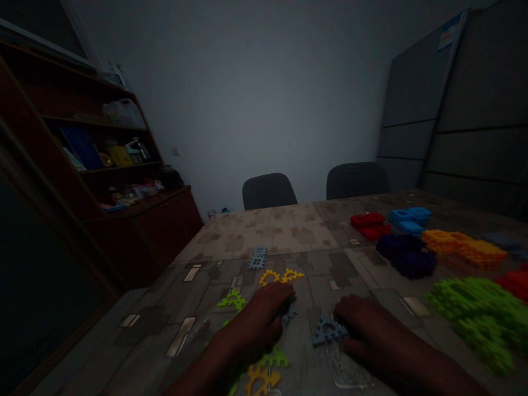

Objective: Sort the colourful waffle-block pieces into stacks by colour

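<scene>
My left hand (270, 305) rests low over the table with its fingers curled around a small grey-blue toothed plastic piece (290, 314), mostly hidden beneath them. To the right, my right hand (367, 324) grips the edge of a grey-blue triangular interlocking piece (328, 331) between thumb and fingers. Yellow toothed pieces (270, 277) lie just beyond my left hand, and light-blue square ones (258, 257) are farther off. A lime-green triangular piece (232, 300) sits left of the hand. Nearer to me are another green piece (275, 357) and an orange-yellow one (260, 380), partly covered by my forearm.
On the table's right side stand stacks of pieces: red (370, 225), light blue (410, 220), dark blue (406, 256), orange (464, 248) and lime green (478, 313). Two chairs (269, 191) are behind the patterned table (231, 231). A clear rectangular outline (350, 379) lies under my right hand.
</scene>
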`<action>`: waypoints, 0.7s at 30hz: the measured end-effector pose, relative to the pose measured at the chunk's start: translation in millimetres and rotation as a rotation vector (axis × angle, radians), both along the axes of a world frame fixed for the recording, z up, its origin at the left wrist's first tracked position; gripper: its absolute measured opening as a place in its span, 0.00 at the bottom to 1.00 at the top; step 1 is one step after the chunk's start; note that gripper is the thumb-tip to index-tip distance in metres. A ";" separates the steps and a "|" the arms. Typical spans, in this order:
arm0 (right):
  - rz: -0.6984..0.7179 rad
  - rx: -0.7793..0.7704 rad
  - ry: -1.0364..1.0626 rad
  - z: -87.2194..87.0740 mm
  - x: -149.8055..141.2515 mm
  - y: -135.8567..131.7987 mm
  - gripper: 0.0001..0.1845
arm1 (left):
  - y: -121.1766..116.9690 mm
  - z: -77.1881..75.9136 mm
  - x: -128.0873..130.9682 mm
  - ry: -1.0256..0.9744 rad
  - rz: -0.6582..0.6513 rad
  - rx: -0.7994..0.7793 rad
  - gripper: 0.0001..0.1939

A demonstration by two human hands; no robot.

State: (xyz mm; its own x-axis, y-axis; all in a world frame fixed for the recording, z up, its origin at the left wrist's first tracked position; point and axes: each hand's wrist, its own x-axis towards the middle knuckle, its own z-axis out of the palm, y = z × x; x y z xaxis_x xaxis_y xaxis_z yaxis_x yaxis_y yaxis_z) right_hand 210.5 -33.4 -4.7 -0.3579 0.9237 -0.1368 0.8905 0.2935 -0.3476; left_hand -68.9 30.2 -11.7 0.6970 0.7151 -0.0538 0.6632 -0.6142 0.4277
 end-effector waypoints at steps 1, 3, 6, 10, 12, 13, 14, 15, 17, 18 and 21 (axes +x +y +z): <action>0.000 -0.001 -0.004 -0.7 0.2 0.1 0.13 | 1.1 0.3 -0.5 -0.003 0.001 0.001 0.37; -0.006 -0.007 -0.033 -0.8 -0.9 0.4 0.12 | 1.8 2.5 0.8 -0.007 -0.004 0.005 0.31; -0.002 -0.010 -0.071 0.9 -3.7 0.6 0.11 | 1.1 7.1 5.6 -0.008 0.006 0.011 0.20; 0.004 -0.011 -0.066 1.7 -5.4 0.3 0.12 | 0.0 10.3 10.2 0.009 0.071 0.012 0.15; 0.009 -0.007 -0.071 0.2 -5.5 0.8 0.13 | -0.4 10.4 10.9 0.021 0.108 0.014 0.13; 0.014 0.001 -0.078 -0.8 -5.5 1.3 0.12 | -0.3 10.5 10.8 0.027 0.125 0.015 0.12; 0.015 0.011 -0.092 -1.8 -5.4 1.9 0.12 | 0.1 10.8 10.2 0.034 0.139 0.016 0.12; 0.014 0.020 -0.106 -2.4 -5.1 2.5 0.12 | 0.9 11.5 9.0 0.040 0.148 0.015 0.11; 0.005 0.033 -0.124 -2.4 -3.8 3.2 0.12 | 3.6 14.2 4.7 0.045 0.144 0.009 0.08; -0.001 0.031 -0.121 -1.6 -2.8 3.3 0.12 | 5.5 16.1 1.7 0.042 0.135 0.004 0.08; -0.018 0.009 -0.058 1.9 0.6 2.1 0.12 | 10.5 21.9 -8.3 0.018 0.107 -0.016 0.15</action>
State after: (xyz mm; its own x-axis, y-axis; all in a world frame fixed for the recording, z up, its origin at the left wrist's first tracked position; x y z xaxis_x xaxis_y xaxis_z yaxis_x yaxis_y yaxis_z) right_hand 211.2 -31.3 -2.8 -0.3331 0.9312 -0.1479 0.9141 0.2804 -0.2929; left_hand -77.2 40.7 10.2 0.6152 0.7845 -0.0775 0.7326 -0.5326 0.4239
